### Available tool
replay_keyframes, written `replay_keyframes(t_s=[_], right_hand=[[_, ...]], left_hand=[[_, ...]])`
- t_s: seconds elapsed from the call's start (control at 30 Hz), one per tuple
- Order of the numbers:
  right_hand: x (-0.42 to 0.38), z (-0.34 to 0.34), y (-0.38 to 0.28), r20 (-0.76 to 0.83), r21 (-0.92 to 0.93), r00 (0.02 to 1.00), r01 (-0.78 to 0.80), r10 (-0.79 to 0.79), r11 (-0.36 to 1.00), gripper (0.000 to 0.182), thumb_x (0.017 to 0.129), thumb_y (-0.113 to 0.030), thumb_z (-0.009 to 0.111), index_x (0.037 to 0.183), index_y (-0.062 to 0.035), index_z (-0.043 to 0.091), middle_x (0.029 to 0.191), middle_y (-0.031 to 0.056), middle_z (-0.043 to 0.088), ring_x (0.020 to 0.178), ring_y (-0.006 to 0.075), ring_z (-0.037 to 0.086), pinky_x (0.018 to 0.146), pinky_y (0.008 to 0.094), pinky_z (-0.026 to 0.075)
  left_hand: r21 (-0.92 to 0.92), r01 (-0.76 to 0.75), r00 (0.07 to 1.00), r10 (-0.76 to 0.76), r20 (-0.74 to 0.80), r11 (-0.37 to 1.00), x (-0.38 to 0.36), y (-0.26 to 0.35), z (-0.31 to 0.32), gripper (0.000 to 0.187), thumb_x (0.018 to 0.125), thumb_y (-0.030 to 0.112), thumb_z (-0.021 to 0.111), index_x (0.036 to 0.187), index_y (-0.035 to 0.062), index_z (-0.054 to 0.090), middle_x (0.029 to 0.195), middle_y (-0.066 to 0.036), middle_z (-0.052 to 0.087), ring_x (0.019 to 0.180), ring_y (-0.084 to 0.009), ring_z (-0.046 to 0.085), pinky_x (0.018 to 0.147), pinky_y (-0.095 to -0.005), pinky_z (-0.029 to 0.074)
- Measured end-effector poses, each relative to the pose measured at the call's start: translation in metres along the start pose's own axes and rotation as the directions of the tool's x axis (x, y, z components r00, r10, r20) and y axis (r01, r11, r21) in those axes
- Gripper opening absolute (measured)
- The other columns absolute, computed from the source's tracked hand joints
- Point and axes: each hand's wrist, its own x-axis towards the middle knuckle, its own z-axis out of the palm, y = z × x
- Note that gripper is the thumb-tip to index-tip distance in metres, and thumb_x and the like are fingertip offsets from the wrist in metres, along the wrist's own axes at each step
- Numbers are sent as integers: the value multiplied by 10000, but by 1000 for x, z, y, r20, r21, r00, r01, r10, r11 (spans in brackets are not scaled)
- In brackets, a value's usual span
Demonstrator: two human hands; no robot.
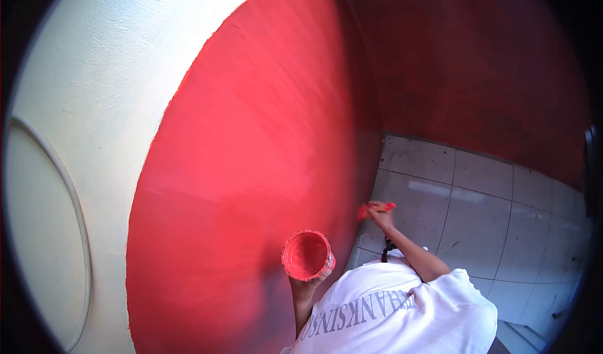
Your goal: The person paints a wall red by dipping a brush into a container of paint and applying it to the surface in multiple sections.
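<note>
My left hand is wrapped around the underside of a red paint tub, its mouth facing up. Red paint coats the inside and rim of the tub. Out to the right, my right hand grips a red paintbrush, whose handle sticks out past the fingers. The brush head points left, close to the lower part of the red wall. In this view the tub overlaps the same wall.
Cream-white paint meets the red along a curved-looking edge, with a raised strip at far left. A dark red wall adjoins at the corner. Pale floor tiles lie below, beyond my white shirt.
</note>
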Motion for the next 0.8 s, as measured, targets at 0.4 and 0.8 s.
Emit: replay_keyframes(t_s=[0.4,0.8], right_hand=[[-61,-127,-76,-68,58,925,-371,375,927,389,889,-255,639,1245,-150,526,955,6,657,685,86,606,525,227,438],[-52,-51,-370,200,-13,746,650,-635,760,285,811,-76,734,1078,-6,662,980,105,685,872,201,666,770,316,548]], left_hand=[[-51,83,993,-87,-75,995,-34,-4,26,794,638,185,888,1299,49,470,1226,-79,569,1116,-198,564,939,-364,471],[-54,97,994,-100,-46,994,-45,-6,26,840,614,270,902,1296,60,458,1177,-66,584,1080,-184,577,922,-361,480]])
